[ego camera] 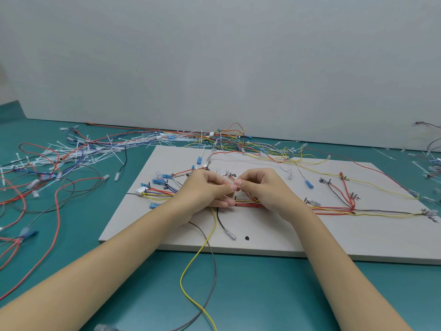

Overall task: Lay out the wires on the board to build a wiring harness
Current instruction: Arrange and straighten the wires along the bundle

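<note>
Many coloured wires (334,207) are already routed across the flat white board (262,240), while something small, unidentifiable, is pinched between left hand (210,189) and right hand (260,187), loose wires (47,168) remaining.

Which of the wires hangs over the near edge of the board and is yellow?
The yellow wire that runs from under the left hand off the board; the wire beside it is dark grey-brown.

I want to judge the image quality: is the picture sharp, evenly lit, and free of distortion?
Head view: light is soft and even, with only faint shadows under the hands, left and right, and no glare on the board; its edges bow from the wide-angle lens; the far wires look soft.
</note>
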The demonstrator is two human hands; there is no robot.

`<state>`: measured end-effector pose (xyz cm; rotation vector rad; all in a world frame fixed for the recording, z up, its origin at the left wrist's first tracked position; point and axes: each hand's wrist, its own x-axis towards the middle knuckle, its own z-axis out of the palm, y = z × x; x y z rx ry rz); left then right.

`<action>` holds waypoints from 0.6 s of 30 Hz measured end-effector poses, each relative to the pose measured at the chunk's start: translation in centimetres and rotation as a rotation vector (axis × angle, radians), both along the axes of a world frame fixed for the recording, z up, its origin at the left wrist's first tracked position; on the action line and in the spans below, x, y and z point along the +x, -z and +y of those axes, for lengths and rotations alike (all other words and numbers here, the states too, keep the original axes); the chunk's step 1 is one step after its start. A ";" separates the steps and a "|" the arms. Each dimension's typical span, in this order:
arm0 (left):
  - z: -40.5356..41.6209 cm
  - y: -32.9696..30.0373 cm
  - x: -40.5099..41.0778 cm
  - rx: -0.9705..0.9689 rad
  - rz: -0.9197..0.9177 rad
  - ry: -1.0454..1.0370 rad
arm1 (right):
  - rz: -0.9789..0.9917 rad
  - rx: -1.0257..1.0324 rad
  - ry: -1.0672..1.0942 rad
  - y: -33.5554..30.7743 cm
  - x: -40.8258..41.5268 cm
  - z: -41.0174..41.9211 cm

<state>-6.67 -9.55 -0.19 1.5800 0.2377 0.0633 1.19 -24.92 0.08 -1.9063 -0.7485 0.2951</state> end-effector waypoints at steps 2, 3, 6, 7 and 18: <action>-0.1 0.0 0.0 0.004 -0.001 0.000 | -0.005 0.007 0.000 0.0 0.0 0.1; -0.1 -0.1 0.0 0.006 0.000 0.003 | -0.008 0.014 0.002 0.0 0.0 0.1; 0.0 -0.1 0.0 0.019 0.006 0.006 | -0.028 0.019 0.001 0.1 0.0 0.1; 0.0 -0.1 0.0 0.026 0.010 0.008 | -0.032 0.019 0.000 0.1 0.0 0.1; 0.1 0.1 0.1 0.178 -0.009 -0.028 | -0.024 0.074 0.005 0.5 0.0 0.7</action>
